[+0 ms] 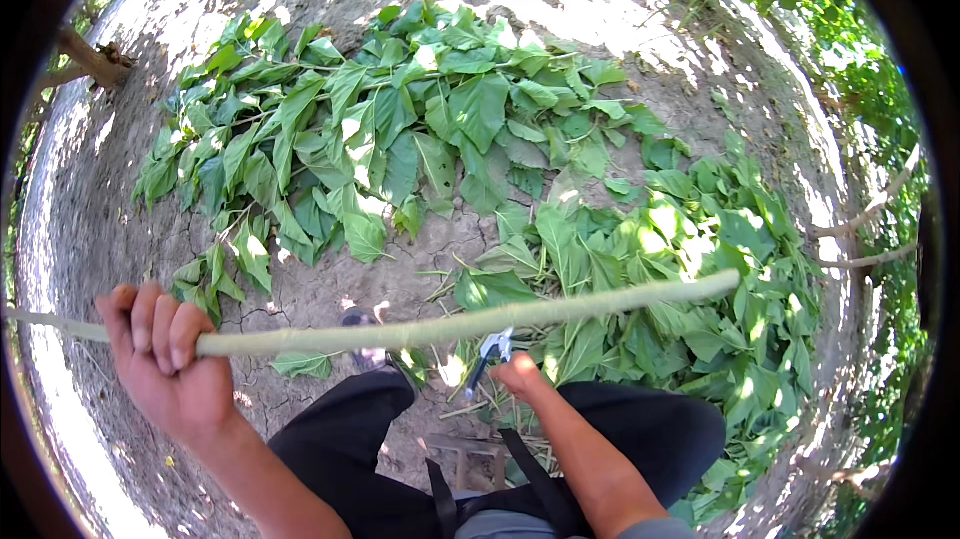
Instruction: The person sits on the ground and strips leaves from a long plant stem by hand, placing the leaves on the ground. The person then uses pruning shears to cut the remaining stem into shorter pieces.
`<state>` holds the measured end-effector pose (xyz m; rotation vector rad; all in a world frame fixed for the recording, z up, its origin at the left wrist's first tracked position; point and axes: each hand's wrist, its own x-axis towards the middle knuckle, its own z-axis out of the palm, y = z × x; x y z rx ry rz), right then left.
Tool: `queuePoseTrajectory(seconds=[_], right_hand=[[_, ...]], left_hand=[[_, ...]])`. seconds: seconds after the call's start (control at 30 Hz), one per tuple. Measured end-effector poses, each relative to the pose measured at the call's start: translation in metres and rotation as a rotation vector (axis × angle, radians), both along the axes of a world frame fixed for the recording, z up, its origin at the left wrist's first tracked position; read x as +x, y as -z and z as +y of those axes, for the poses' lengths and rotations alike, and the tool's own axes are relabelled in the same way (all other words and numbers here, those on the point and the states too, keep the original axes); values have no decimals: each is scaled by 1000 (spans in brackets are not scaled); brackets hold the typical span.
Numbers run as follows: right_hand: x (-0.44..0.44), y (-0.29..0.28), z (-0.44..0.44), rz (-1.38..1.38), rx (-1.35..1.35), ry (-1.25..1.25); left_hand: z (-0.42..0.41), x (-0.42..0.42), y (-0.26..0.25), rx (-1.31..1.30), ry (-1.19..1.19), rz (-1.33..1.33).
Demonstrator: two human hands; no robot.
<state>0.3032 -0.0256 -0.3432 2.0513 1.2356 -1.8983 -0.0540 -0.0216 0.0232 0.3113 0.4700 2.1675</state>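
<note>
My left hand is closed around a long, pale green, leafless stem, which runs from the left rim across to the right, its cut end over a pile of leaves. Just below the stem, my right hand holds pruning shears with dark handles; the metal head points up near the stem. Whether the blades touch it cannot be told. Cut green leaves lie heaped at the right, partly behind the stem. Leafy branches are spread on the ground ahead.
Dry, cracked soil surrounds the leaves. A wooden frame stands low between my knees. A tree trunk rises at the upper left, and bare branches with foliage line the right side.
</note>
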Motion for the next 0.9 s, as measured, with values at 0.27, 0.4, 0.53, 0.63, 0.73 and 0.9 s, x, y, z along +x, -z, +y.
queuePoseTrajectory(seconds=[0.27, 0.4, 0.53, 0.63, 0.73, 0.9], right_hand=[[29, -232, 12, 274, 80, -178], [46, -289, -10, 362, 440, 22], [41, -338, -22, 223, 661, 43], [41, -352, -26, 323, 678, 89], [35, -359, -29, 562, 621, 226], [19, -360, -24, 918, 498, 524]], left_hand=[[8, 26, -8, -96, -178, 0], [19, 45, -15, -112, -187, -14], [26, 59, -13, -119, -157, -16], [30, 70, -11, -95, -97, -36], [30, 81, -14, -100, -51, -48], [27, 97, -23, -118, -6, -66]])
